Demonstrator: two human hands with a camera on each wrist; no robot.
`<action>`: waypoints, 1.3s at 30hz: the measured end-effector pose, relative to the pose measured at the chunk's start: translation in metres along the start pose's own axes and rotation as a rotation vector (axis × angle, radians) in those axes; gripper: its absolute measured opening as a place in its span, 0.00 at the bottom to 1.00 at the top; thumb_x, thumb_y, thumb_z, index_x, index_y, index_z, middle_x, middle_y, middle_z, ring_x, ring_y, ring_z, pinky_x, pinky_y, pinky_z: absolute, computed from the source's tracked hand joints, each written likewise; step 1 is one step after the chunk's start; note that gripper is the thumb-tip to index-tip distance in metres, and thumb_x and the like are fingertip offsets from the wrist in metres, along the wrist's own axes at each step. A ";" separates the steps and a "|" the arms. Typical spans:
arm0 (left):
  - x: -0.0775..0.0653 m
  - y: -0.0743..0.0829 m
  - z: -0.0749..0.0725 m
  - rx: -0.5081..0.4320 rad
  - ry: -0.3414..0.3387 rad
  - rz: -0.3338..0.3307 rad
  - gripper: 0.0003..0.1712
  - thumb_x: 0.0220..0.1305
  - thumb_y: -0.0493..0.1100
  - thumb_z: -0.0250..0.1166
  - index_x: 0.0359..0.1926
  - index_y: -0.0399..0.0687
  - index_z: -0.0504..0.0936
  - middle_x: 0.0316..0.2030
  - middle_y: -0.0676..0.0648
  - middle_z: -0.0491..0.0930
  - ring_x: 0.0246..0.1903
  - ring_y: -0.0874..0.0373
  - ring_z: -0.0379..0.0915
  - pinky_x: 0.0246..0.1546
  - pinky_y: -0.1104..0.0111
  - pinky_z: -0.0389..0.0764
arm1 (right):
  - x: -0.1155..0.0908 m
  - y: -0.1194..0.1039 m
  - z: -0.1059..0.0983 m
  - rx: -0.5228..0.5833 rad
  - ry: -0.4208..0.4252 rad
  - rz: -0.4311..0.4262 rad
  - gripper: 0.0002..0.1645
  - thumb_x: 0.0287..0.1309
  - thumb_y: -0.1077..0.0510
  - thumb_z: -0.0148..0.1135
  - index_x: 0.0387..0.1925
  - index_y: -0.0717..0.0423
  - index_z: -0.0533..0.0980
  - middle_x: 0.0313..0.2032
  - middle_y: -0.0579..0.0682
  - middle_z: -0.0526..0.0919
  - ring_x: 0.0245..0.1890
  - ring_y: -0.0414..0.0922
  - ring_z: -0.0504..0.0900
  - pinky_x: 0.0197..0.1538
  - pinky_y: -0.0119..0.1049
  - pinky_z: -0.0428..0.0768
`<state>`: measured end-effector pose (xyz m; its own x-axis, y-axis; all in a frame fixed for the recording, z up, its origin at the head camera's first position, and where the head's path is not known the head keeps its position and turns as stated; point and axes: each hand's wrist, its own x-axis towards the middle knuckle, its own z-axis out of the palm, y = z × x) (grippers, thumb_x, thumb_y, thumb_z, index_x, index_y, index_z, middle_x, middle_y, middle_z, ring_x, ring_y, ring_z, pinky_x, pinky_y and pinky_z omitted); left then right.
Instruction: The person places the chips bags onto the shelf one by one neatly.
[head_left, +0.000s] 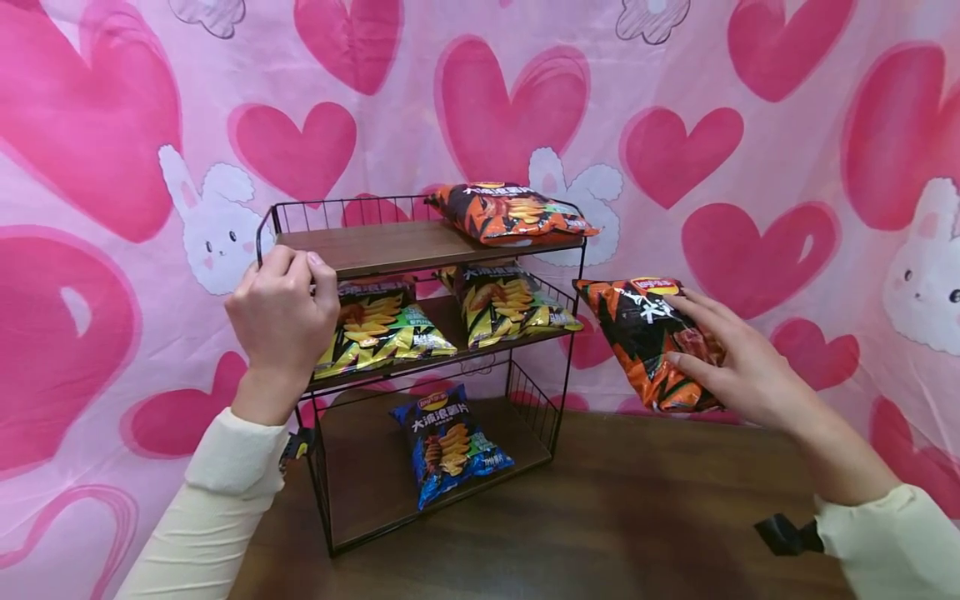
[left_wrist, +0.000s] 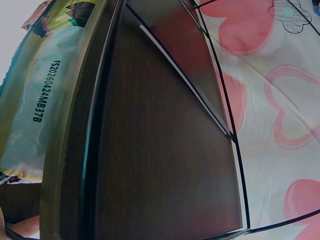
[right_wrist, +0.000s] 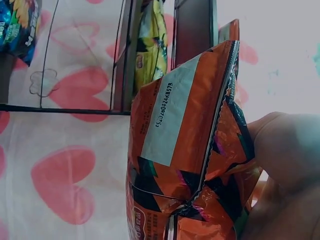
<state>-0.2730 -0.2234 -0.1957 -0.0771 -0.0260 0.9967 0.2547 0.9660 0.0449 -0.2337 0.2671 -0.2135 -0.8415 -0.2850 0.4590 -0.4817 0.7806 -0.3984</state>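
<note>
My right hand (head_left: 738, 358) holds an orange and black bag of potato chips (head_left: 637, 333) by its right side, tilted in the air to the right of the rack. In the right wrist view the bag's back shows a printed white strip. My left hand (head_left: 288, 312) is curled at the near left corner of the rack's top shelf (head_left: 360, 246). It grips the frame there; the fingertips are mostly hidden. Another orange chip bag (head_left: 510, 215) lies on the top shelf's right end. Two yellow chip bags (head_left: 382, 325) (head_left: 513, 304) lie on the middle shelf.
A blue chip bag (head_left: 452, 446) lies on the bottom shelf (head_left: 360, 483). Black wire rails and posts (head_left: 567, 375) edge the rack. It stands on a brown wooden table (head_left: 622, 500) before a pink heart-print cloth (head_left: 675, 75).
</note>
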 end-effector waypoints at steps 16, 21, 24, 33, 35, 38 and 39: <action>-0.004 -0.001 0.000 0.006 0.005 0.021 0.27 0.75 0.47 0.48 0.29 0.31 0.84 0.29 0.37 0.81 0.22 0.36 0.74 0.21 0.46 0.76 | -0.005 -0.045 -0.024 0.031 -0.002 -0.097 0.50 0.61 0.57 0.72 0.79 0.38 0.58 0.77 0.60 0.56 0.61 0.66 0.66 0.35 0.33 0.84; -0.002 -0.002 0.000 0.012 0.000 0.029 0.26 0.74 0.46 0.50 0.29 0.30 0.84 0.28 0.36 0.80 0.21 0.37 0.74 0.21 0.47 0.76 | 0.002 -0.067 -0.039 0.038 0.021 -0.102 0.50 0.60 0.57 0.72 0.79 0.35 0.59 0.78 0.56 0.55 0.65 0.64 0.63 0.37 0.24 0.80; -0.001 -0.002 0.000 0.014 -0.005 0.037 0.25 0.74 0.45 0.50 0.30 0.29 0.84 0.28 0.36 0.80 0.22 0.37 0.74 0.21 0.48 0.76 | 0.009 -0.081 -0.049 0.021 0.051 -0.101 0.50 0.60 0.57 0.73 0.78 0.32 0.60 0.79 0.53 0.55 0.67 0.63 0.62 0.43 0.35 0.85; 0.002 0.001 -0.002 0.013 -0.002 0.040 0.25 0.74 0.45 0.50 0.29 0.30 0.84 0.28 0.36 0.80 0.23 0.36 0.75 0.23 0.48 0.77 | 0.034 -0.123 -0.060 -0.074 0.152 -0.161 0.46 0.63 0.56 0.69 0.78 0.30 0.60 0.80 0.47 0.54 0.70 0.66 0.63 0.53 0.75 0.71; 0.002 0.001 -0.001 0.013 -0.001 0.035 0.24 0.73 0.44 0.51 0.30 0.30 0.84 0.28 0.36 0.80 0.23 0.36 0.75 0.23 0.48 0.77 | 0.042 -0.132 -0.056 -0.102 0.182 -0.181 0.45 0.64 0.56 0.67 0.78 0.30 0.60 0.80 0.45 0.54 0.68 0.66 0.67 0.53 0.74 0.72; 0.001 0.000 0.001 0.014 0.004 0.023 0.23 0.73 0.44 0.52 0.29 0.31 0.84 0.29 0.36 0.80 0.23 0.36 0.75 0.23 0.47 0.77 | 0.058 -0.145 -0.048 -0.140 0.214 -0.188 0.44 0.65 0.56 0.65 0.77 0.30 0.61 0.80 0.44 0.55 0.65 0.65 0.71 0.50 0.72 0.74; 0.000 0.000 0.001 0.017 0.004 0.022 0.23 0.73 0.44 0.51 0.29 0.31 0.84 0.28 0.36 0.81 0.23 0.36 0.74 0.23 0.47 0.77 | 0.063 -0.148 -0.044 -0.149 0.219 -0.185 0.44 0.65 0.56 0.65 0.77 0.30 0.61 0.80 0.44 0.55 0.65 0.65 0.72 0.49 0.72 0.74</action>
<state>-0.2742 -0.2232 -0.1956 -0.0678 -0.0052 0.9977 0.2402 0.9705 0.0214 -0.2049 0.1583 -0.0902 -0.6626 -0.3158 0.6791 -0.5665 0.8044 -0.1787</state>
